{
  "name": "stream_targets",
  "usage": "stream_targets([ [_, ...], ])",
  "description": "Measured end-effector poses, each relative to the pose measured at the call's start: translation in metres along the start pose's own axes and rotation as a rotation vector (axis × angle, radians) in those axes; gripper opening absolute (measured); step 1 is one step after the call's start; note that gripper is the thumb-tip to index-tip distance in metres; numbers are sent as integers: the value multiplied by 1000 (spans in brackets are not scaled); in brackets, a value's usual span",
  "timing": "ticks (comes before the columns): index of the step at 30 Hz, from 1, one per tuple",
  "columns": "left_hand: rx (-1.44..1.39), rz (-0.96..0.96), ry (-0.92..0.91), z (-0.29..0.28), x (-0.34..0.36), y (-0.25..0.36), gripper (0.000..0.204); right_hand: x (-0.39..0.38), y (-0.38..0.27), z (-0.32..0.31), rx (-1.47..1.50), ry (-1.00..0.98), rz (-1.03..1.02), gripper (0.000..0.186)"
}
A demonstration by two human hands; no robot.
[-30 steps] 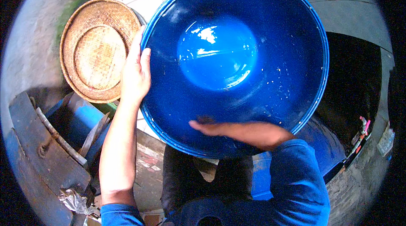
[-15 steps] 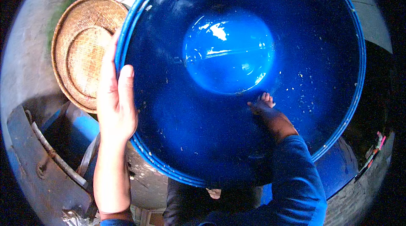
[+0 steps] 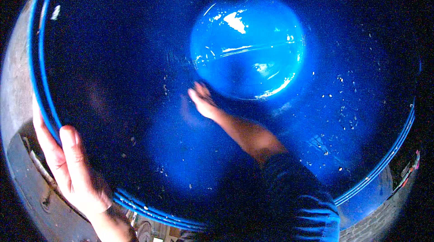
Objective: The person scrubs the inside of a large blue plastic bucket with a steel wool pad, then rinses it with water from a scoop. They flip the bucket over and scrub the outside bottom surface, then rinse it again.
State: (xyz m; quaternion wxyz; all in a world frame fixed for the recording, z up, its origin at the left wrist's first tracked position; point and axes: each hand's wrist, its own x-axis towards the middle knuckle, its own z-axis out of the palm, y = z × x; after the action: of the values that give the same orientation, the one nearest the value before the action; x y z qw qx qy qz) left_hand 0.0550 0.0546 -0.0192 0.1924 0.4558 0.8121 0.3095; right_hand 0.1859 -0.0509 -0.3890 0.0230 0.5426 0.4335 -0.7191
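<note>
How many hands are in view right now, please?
2: the left hand holds the rim of the blue barrel at the lower left; the right hand is inside, near the barrel's round bottom. No others show.

Head camera mount: left unit of two wide fisheye cameras worn on the person's head.
Viewing direction: downward, through the open mouth of the blue tub (image 3: 135, 83) toward its round bottom (image 3: 244, 68).
Round bottom position: upper half of frame, slightly right of center.
Tub range: near; the tub spans most of the frame width, its upper part cut by the top edge.
Hand depth: left hand (image 3: 74, 169) nearer the lens than right hand (image 3: 202, 100).
Orientation: upright, unmirrored; both arms enter from below.
Lens effect: dark corners.
</note>
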Motion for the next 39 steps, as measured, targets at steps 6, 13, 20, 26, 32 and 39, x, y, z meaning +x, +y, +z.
stream_targets([
  [6,129,10,75,-7,3,-9,61,-47,215,-219,-1154,-131,708,73],
  [13,5,-34,-57,2,3,4,55,-58,208,-117,-1009,28,408,78],
  [20,174,60,-277,-4,4,15,48,-181,-17,59,59,-98,-422,84],
  [26,186,301,-225,3,6,6,48,-236,62,-192,-836,-412,248,102],
  [32,70,274,-259,3,13,2,47,-250,69,-271,-1078,59,798,92],
  [39,-40,284,-189,8,11,-1,47,-295,-54,-88,-583,-750,298,94],
])
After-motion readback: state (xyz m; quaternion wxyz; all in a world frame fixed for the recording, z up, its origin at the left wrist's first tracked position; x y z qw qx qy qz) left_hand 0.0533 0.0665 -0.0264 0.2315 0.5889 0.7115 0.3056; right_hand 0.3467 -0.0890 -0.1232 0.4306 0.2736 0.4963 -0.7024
